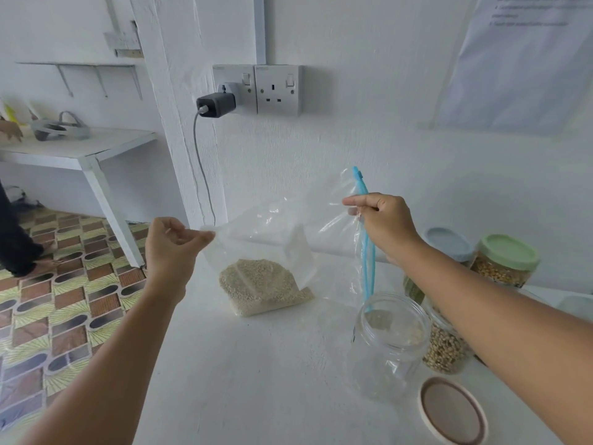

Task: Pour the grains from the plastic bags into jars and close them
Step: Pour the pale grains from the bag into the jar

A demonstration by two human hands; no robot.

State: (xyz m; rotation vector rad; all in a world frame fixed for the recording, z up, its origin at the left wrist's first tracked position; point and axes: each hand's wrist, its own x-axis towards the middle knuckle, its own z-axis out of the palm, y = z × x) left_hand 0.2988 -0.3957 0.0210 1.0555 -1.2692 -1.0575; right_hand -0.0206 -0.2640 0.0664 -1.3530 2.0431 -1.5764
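While both hands hold the plastic bag (pixel 276 248) up over the counter (pixel 256 364), I log the geometry. My left hand (pixel 170 244) pinches the closed bottom corner; my right hand (pixel 385 223) pinches the mouth edge at the blue zip strip (pixel 365 252). The bag's long axis runs left to right between the two grips, the mouth end higher. The grains (pixel 261 285) sag in the lowest fold, nearer the left hand, and that fold looks to be touching the counter.

The open jar (pixel 390 342) stands below and slightly right of the right hand; the zip strip's lower end hangs into its mouth. Judgement: the pour needs the left corner raised so the grains run rightward toward the mouth, with the right hand steering.

Counts: one bag; one open jar, nearly empty; one loose lid (pixel 452 411) lying on the counter just beside it; one green-lidded jar (pixel 505 261), one blue-lidded jar (pixel 449 244), and one further filled jar (pixel 446 345), its top hidden behind my forearm.
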